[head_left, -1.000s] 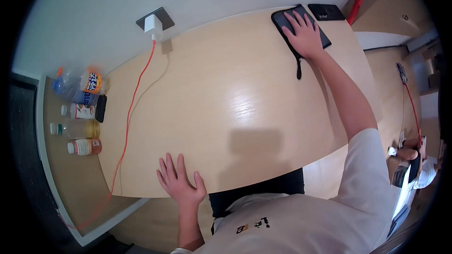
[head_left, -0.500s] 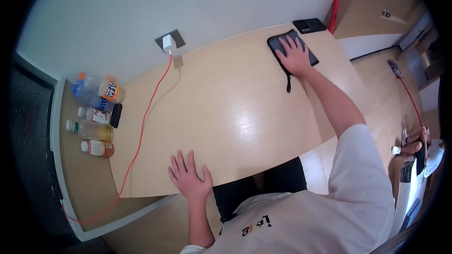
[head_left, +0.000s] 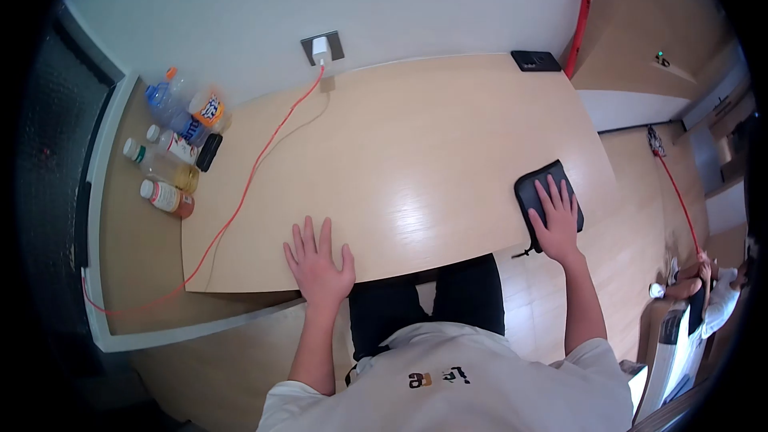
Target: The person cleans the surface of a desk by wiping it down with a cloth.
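Note:
My right hand (head_left: 559, 224) lies flat with fingers spread on a black zippered pouch (head_left: 528, 192) at the right side of the light wooden table (head_left: 384, 144). The pouch's wrist strap hangs at its lower left, by the table's front edge. My left hand (head_left: 322, 266) rests open on the tabletop near the front edge, fingers apart, touching nothing but the wood. A dark phone (head_left: 536, 62) lies at the table's far right corner, apart from both hands.
Several drink bottles (head_left: 172, 198) stand along the left side beside a small black object (head_left: 210, 152). A red cable (head_left: 254, 172) runs from a white charger (head_left: 321, 50) in the wall across the table's left part. Behind on the right, a seated person (head_left: 716, 300) holds a red-handled mop (head_left: 680, 200).
My right hand and the pouch under it have moved from the far right of the table toward me, to the near right edge. My left hand stays flat. The camera view has shifted.

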Motion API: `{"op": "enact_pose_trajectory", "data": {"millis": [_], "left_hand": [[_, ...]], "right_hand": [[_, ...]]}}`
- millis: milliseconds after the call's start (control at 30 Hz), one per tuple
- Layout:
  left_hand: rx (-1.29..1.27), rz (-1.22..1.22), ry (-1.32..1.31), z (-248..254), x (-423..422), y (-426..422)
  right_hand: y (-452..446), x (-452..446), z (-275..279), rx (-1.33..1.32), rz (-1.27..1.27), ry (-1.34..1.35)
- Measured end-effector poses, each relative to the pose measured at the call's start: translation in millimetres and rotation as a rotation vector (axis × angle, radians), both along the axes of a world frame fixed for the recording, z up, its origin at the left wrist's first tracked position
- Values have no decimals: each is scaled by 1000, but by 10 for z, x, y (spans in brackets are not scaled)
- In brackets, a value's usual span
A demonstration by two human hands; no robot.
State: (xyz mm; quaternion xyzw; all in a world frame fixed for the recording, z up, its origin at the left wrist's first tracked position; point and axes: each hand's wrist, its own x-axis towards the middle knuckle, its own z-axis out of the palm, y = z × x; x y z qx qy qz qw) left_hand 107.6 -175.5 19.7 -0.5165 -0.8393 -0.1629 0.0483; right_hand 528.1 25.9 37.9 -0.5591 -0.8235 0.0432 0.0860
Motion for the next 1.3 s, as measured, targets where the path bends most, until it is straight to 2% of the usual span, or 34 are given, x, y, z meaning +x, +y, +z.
{"op": "enact_pose_trajectory", "data": {"millis": [433,533,600,633,700,733,800,867,900,967,1000,1033,1133,1167,1267,1300], "left_hand": [[-43,-5,-24,49,1,19],[26,-28,117,27,33,1],[-23,-205,-152,125,62,-137],[-55,-296,-288,213,82,-236],[6,-546,-403,590,401,-497],[-144,-570,-594,681,487,-653],[-408,-542,-914,674,547,-933],[-629,-445,-1168,621,543,-1161],[-661,-432,-1205,555,499,-1260],[-723,-413,-1281,356,330,-1409],[-739,-449,-1290,307,282,-1462],[-755,-487,-1300,264,245,-1500],[-822,-467,-1466,107,221,-1582],[-853,-436,-1541,75,227,-1597],[-944,-439,-1517,78,216,-1495],[-970,-330,-1578,28,212,-1478]], "right_hand": [[854,-421,-193,90,-52,-59],[949,-720,-257,118,-97,-66],[884,-838,-207,68,-66,-10],[773,-831,-222,250,8,94],[402,-644,-4,392,96,308],[183,-555,41,462,150,412],[-370,-97,-249,488,135,465],[-1032,358,-585,171,69,390],[-1419,641,-782,-143,-9,414],[-2370,1535,-1675,-874,-293,401],[-2820,1822,-1854,-1163,-479,452],[-3162,1942,-1872,-1346,-660,521],[-3688,1897,-1773,-1437,-988,854],[-3767,1827,-1720,-1422,-1037,936],[-3818,1636,-1549,-1365,-1082,1087],[-3818,1571,-1513,-1349,-1089,1124]]}}
